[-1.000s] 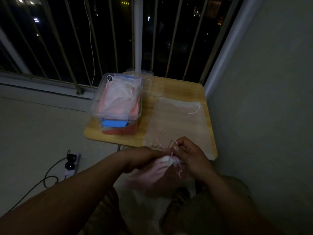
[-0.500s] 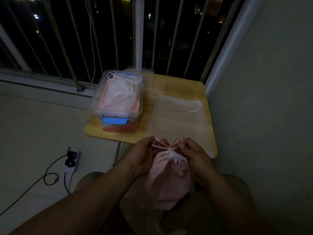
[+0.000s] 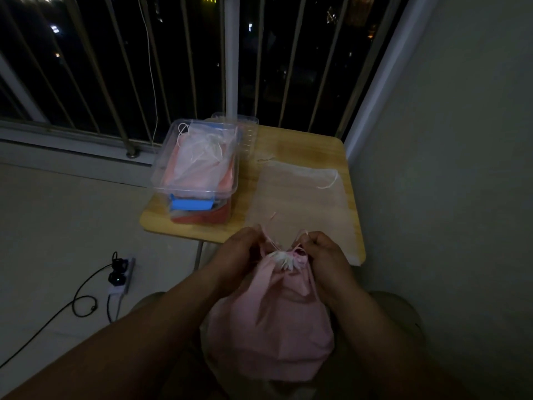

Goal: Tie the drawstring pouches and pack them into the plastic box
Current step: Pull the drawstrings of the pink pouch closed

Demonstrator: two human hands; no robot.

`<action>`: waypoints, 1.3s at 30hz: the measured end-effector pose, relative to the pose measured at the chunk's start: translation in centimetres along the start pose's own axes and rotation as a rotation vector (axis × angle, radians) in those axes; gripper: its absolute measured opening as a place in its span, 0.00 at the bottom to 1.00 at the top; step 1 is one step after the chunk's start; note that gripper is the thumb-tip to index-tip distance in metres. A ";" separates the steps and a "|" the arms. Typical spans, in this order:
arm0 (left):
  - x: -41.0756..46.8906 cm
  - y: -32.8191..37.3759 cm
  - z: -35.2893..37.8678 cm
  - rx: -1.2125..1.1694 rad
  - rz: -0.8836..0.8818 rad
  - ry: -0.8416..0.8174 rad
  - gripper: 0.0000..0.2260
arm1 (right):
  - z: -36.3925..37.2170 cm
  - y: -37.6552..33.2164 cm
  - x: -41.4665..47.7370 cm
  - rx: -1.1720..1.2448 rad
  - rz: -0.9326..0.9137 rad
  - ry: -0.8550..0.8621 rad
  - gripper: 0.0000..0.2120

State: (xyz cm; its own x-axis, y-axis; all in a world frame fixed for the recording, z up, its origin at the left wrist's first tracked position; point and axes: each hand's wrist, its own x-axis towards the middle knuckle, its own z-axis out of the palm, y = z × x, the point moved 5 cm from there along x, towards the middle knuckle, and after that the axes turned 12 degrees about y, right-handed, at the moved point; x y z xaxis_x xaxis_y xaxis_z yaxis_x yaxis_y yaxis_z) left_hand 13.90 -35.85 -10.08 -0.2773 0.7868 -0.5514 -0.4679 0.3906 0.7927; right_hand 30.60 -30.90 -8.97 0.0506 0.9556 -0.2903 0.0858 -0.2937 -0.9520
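A pink drawstring pouch (image 3: 271, 327) hangs over my lap, its mouth gathered shut at the top. My left hand (image 3: 239, 255) pinches one end of the pink drawstring at the pouch's neck. My right hand (image 3: 326, 255) pinches the other end, just right of the neck. A clear plastic box (image 3: 161, 174) with a blue latch stands on the left of the small wooden table (image 3: 302, 142); several pale pouches lie inside it. A flat beige pouch (image 3: 300, 206) lies on the table's right half, its white cord loose.
The box's clear lid (image 3: 248, 131) leans behind the box. Window bars (image 3: 230, 67) run along the back, and a wall (image 3: 461, 168) closes off the right side. A power strip (image 3: 121, 277) with black cables lies on the floor at left.
The pouch has dropped lower over my lap and hangs fuller. Both hands have drawn slightly apart at its neck, pulling the drawstring ends outward.
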 end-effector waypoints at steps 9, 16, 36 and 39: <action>-2.7 2.9 -0.4 0.525 0.324 -0.134 0.09 | 0.0 -6.8 1.5 -0.032 -0.170 -0.112 0.14; -1.6 8.9 -0.8 0.240 0.278 -0.036 0.12 | -3.0 -7.0 1.6 -0.442 -0.209 -0.359 0.18; 0.2 14.5 -3.6 0.465 0.287 -0.217 0.18 | -3.6 -13.0 5.2 -0.110 -0.215 -0.190 0.10; -0.5 15.4 -3.2 0.352 0.391 -0.148 0.07 | -4.4 -13.8 5.2 -0.110 -0.331 -0.114 0.09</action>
State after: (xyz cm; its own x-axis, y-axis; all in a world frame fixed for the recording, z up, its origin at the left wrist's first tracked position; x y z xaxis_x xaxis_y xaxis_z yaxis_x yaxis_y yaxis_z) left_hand 4.17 -31.77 1.54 -0.2411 0.9544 -0.1760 -0.0377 0.1720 0.9844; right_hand 34.06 -22.01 3.08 -0.1082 0.9940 0.0169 0.1858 0.0369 -0.9819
